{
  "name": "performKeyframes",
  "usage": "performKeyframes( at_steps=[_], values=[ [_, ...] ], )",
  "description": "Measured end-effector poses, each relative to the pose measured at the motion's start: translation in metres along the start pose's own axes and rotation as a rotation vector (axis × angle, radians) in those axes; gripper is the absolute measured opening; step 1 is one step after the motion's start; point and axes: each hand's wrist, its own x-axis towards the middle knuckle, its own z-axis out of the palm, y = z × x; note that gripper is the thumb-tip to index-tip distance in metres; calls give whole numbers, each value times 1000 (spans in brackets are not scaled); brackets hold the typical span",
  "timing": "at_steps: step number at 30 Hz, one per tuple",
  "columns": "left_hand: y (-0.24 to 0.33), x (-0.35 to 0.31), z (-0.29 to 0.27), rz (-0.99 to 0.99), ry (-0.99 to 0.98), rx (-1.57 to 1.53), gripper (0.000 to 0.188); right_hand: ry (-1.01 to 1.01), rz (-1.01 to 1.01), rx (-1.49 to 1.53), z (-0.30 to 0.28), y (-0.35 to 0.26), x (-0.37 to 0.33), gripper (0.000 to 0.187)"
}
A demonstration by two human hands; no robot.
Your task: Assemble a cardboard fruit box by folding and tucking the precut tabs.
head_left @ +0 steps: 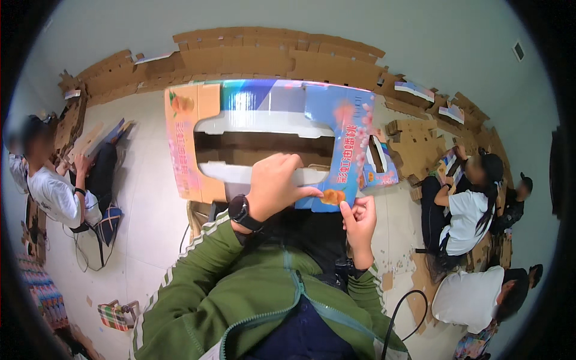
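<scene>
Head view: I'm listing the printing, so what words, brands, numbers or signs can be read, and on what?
Cardboard box, blue panel: a column of red characters; I won't copy wording.
Same box, orange panel: a column of pink characters, likewise not copied.
Second box, wristwatch: any print too small to read.

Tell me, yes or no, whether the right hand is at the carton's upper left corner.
No, the right hand is at the lower right corner of the carton.

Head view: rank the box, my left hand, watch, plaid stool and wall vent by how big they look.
1. Box
2. Left hand
3. Watch and plaid stool: too alike to rank; the watch is nearer the camera
4. Wall vent
</scene>
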Motion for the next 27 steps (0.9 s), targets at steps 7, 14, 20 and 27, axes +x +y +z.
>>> performKeyframes(
  at_steps=[7, 14, 20, 27],
  values=[
    [-10, 25, -25, -67, -754, -393, 54, 64, -661, -277, -6, -25, -16, 42],
    [-8, 19, 27, 113, -1624, -752, 58, -136, -816, -626, 1, -41, -6, 26],
    [-23, 12, 52, 187, -1826, -751, 69, -162, -737, -632, 2, -45, -6, 19],
    [-25, 5, 57, -297, -2116, -1091, 64, -172, -772, -608, 3, -44, -7, 18]
  ],
)
